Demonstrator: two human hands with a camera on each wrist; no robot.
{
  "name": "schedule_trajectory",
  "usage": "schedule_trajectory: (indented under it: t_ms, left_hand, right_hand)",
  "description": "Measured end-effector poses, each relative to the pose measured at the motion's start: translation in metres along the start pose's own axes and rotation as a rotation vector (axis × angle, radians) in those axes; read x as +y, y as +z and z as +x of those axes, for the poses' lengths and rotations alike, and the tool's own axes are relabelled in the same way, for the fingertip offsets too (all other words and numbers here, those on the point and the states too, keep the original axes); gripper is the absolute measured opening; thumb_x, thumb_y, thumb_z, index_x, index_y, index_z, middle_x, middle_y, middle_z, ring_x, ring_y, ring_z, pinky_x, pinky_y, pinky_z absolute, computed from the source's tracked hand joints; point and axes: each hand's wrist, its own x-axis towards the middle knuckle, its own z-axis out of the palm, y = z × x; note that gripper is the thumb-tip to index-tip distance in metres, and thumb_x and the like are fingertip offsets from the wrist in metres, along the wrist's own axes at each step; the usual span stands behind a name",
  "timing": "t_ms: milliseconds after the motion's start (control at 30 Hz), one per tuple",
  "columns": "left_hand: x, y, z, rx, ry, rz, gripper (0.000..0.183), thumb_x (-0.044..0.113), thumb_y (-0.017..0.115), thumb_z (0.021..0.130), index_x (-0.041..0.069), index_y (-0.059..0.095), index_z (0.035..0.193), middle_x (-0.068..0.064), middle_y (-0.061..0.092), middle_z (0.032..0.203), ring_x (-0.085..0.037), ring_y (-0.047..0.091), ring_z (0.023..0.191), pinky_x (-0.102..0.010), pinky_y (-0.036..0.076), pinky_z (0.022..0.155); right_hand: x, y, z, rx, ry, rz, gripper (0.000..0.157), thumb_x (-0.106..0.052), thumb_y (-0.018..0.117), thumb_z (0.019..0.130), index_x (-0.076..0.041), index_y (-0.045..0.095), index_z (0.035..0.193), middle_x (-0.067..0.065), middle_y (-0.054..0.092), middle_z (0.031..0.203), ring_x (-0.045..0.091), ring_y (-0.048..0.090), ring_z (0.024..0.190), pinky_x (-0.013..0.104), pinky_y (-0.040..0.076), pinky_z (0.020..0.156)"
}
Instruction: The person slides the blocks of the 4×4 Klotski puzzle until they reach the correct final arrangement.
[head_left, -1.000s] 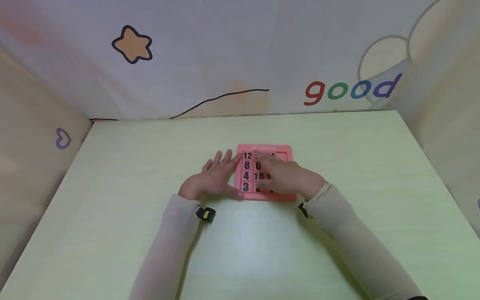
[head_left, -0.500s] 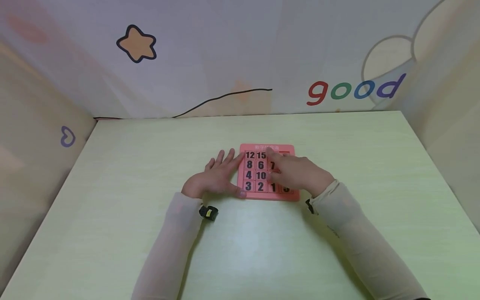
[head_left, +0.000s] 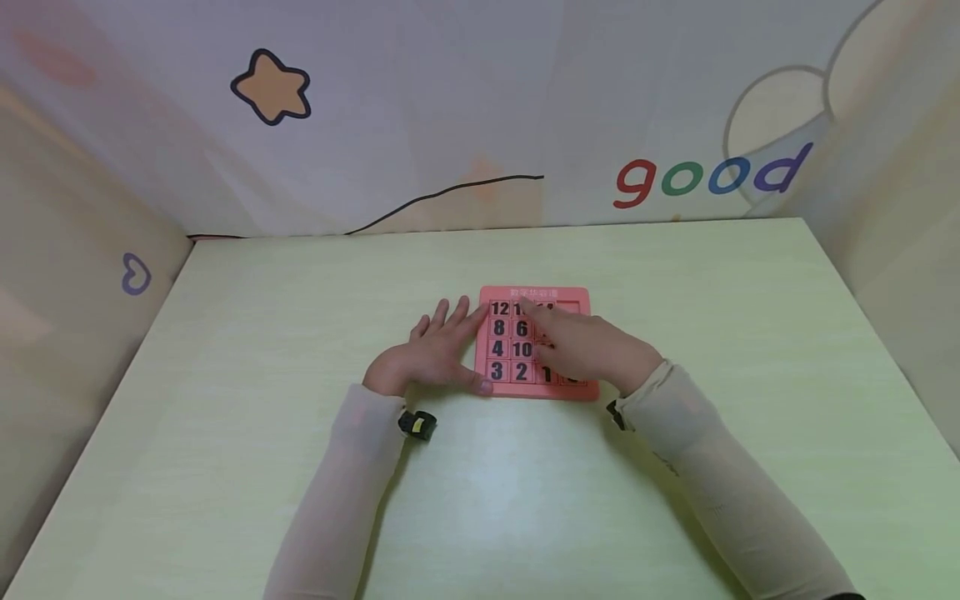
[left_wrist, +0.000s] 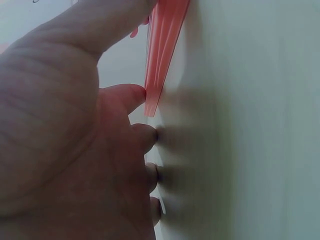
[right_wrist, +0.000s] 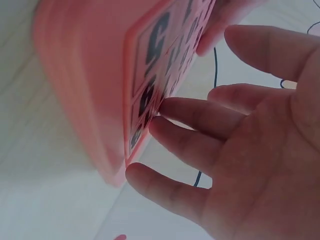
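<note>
A pink number slide puzzle (head_left: 540, 391) lies flat on the table, its black-numbered tiles in rows. An empty slot (head_left: 567, 307) shows at its top right. My left hand (head_left: 427, 354) rests along the puzzle's left edge with fingers spread; the thumb is at the lower left corner and the index finger near the upper left. In the left wrist view, that index fingertip meets the pink side wall (left_wrist: 159, 60). My right hand (head_left: 600, 350) reaches over the right half, fingertips on the tiles, hiding several numbers. In the right wrist view, two middle fingertips touch the tile face (right_wrist: 147, 102).
The pale green tabletop (head_left: 480, 500) spreads around the puzzle. Behind it rises a printed cloth wall (head_left: 450, 108) with a star and the word "good", and similar side walls stand left and right. A black band (head_left: 417, 425) sits at the left wrist.
My right fingertips slid right along the top row, then back left over its second tile. The left hand has stayed at the puzzle's edge. The head view has shifted slightly.
</note>
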Motion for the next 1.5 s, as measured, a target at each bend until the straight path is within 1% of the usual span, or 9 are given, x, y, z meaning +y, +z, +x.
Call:
schedule_trajectory:
  t_ms: [200, 367, 533, 600, 667, 733, 800, 1100, 1500]
  left_hand:
    - [0.000, -0.001, -0.001, -0.002, -0.005, -0.028, 0.118, 0.056, 0.078, 0.082, 0.027, -0.002, 0.164, -0.006, -0.015, 0.167, -0.029, -0.025, 0.149, -0.051, -0.011, 0.119]
    - [0.001, -0.001, -0.001, 0.000, -0.005, -0.026, 0.119, 0.055, 0.079, 0.082, 0.026, -0.002, 0.164, -0.006, -0.014, 0.168, -0.029, -0.024, 0.149, -0.051, -0.011, 0.119]
    - [0.003, -0.001, -0.002, -0.002, -0.009, -0.016, 0.119, 0.055, 0.079, 0.082, 0.025, -0.002, 0.164, -0.007, -0.014, 0.168, -0.030, -0.024, 0.149, -0.051, -0.011, 0.119]
    - [0.002, -0.001, -0.001, -0.001, -0.010, -0.010, 0.119, 0.055, 0.079, 0.082, 0.026, -0.002, 0.164, -0.007, -0.014, 0.168, -0.030, -0.024, 0.149, -0.051, -0.010, 0.119]
    - [0.002, -0.001, -0.001, 0.001, -0.009, -0.001, 0.119, 0.056, 0.078, 0.082, 0.025, -0.002, 0.164, -0.007, -0.014, 0.168, -0.031, -0.023, 0.150, -0.052, -0.010, 0.119]
    - [0.002, 0.000, -0.001, 0.002, -0.010, 0.004, 0.119, 0.057, 0.078, 0.082, 0.026, -0.002, 0.164, -0.007, -0.014, 0.168, -0.031, -0.023, 0.150, -0.053, -0.009, 0.119]
    - [0.002, 0.000, 0.000, 0.002, -0.008, 0.009, 0.119, 0.058, 0.078, 0.081, 0.026, -0.002, 0.164, -0.007, -0.014, 0.168, -0.031, -0.023, 0.149, -0.054, -0.009, 0.119]
    - [0.001, 0.000, 0.002, 0.002, -0.013, 0.040, 0.119, 0.060, 0.077, 0.081, 0.025, -0.002, 0.164, -0.008, -0.014, 0.168, -0.032, -0.023, 0.150, -0.055, -0.008, 0.119]
    - [0.000, 0.000, 0.001, 0.008, -0.007, 0.016, 0.120, 0.057, 0.078, 0.081, 0.025, -0.002, 0.164, -0.007, -0.015, 0.167, -0.032, -0.023, 0.149, -0.055, -0.009, 0.119]
  right_hand:
    - [0.002, -0.004, -0.001, 0.016, 0.056, -0.073, 0.074, -0.031, 0.055, 0.102, -0.018, 0.017, 0.164, 0.020, 0.054, 0.134, 0.026, 0.053, 0.073, 0.035, 0.045, 0.060]
    - [0.005, -0.010, -0.006, 0.026, 0.090, -0.131, 0.070, -0.033, 0.053, 0.103, -0.016, 0.022, 0.163, 0.022, 0.056, 0.133, 0.028, 0.054, 0.086, 0.039, 0.045, 0.065]
    - [0.007, -0.014, -0.008, 0.009, 0.111, -0.128, 0.067, -0.030, 0.050, 0.103, -0.011, 0.024, 0.162, 0.013, 0.060, 0.090, 0.027, 0.052, 0.081, 0.037, 0.039, 0.063]
    - [0.005, -0.013, -0.008, 0.024, 0.095, -0.133, 0.066, -0.029, 0.051, 0.103, -0.009, 0.026, 0.161, 0.014, 0.064, 0.095, 0.026, 0.054, 0.083, 0.037, 0.039, 0.062]
    - [0.002, -0.010, -0.005, 0.048, 0.067, -0.155, 0.065, -0.028, 0.052, 0.103, -0.009, 0.029, 0.160, 0.021, 0.064, 0.123, 0.031, 0.059, 0.103, 0.043, 0.049, 0.073]
    - [-0.001, -0.005, -0.002, 0.071, 0.023, -0.176, 0.064, -0.028, 0.053, 0.103, -0.008, 0.031, 0.159, 0.022, 0.047, 0.150, 0.037, 0.049, 0.131, 0.053, 0.049, 0.094]
    - [-0.004, 0.000, 0.001, 0.079, -0.029, -0.193, 0.064, -0.026, 0.052, 0.103, -0.008, 0.030, 0.160, 0.020, 0.030, 0.161, 0.039, 0.028, 0.147, 0.061, 0.035, 0.110]
    - [-0.010, 0.014, 0.011, 0.064, -0.037, -0.244, 0.064, -0.039, 0.045, 0.107, -0.006, 0.028, 0.159, 0.014, 0.019, 0.166, 0.037, 0.010, 0.152, 0.066, 0.021, 0.114]
    - [0.000, 0.000, 0.001, 0.014, 0.114, -0.267, 0.064, -0.038, 0.046, 0.106, -0.003, 0.031, 0.158, 0.017, 0.022, 0.165, 0.043, 0.018, 0.150, 0.072, 0.024, 0.110]
